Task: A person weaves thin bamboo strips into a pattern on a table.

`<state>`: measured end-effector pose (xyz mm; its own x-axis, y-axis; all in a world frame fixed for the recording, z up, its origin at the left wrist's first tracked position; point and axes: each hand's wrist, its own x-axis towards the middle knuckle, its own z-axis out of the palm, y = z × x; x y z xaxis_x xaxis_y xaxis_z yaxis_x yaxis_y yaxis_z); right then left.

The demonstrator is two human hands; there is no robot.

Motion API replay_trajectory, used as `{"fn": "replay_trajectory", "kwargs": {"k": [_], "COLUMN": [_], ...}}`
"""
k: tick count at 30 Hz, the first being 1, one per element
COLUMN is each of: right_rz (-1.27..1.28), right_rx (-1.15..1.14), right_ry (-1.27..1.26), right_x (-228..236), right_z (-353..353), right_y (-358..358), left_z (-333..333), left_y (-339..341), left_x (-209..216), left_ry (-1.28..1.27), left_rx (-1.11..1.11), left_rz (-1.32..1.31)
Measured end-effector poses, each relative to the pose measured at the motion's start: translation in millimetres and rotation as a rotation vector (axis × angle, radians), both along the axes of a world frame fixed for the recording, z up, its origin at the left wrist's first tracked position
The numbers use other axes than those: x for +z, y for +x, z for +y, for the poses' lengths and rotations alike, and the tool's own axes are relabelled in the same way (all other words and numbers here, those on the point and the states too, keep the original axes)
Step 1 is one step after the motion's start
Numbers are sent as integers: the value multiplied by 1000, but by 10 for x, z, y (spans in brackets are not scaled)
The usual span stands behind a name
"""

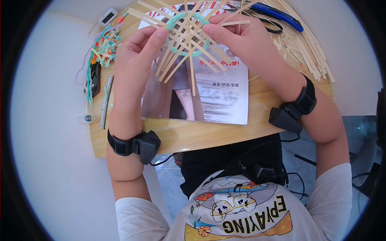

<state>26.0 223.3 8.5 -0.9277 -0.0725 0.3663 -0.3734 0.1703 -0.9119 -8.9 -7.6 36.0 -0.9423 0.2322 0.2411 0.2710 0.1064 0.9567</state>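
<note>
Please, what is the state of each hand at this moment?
Left hand: closed, holding the green ring at its left side.
Right hand: closed, holding its right side.

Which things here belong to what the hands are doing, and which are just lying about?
In the job:
crossed pale strips
mint-green ring among them, pinched by left fingers and right fingers
loose pale strips, probably spare

Apparently lying about:
magazine underneath
ruler
small digital device
perhaps colourful bundle

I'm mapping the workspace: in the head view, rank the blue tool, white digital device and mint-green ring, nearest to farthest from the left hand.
From the left hand:
1. Mint-green ring, in its grip
2. White digital device, upper left
3. Blue tool, far right
</note>
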Motion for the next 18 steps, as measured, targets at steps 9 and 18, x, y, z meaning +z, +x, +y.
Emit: {"fn": "replay_trajectory", "kwargs": {"k": [9, 18], "right_rz": [-60, -84], "right_rx": [24, 22], "right_ry": [1, 161], "right_x": [43, 88], "right_z": [26, 112], "right_y": [-16, -82], "left_z": [25, 67], "left_y": [28, 74], "left_x": [-11, -33], "left_ry": [-96, 6], "left_rx": [-59, -50], "left_rz": [-97, -162]}}
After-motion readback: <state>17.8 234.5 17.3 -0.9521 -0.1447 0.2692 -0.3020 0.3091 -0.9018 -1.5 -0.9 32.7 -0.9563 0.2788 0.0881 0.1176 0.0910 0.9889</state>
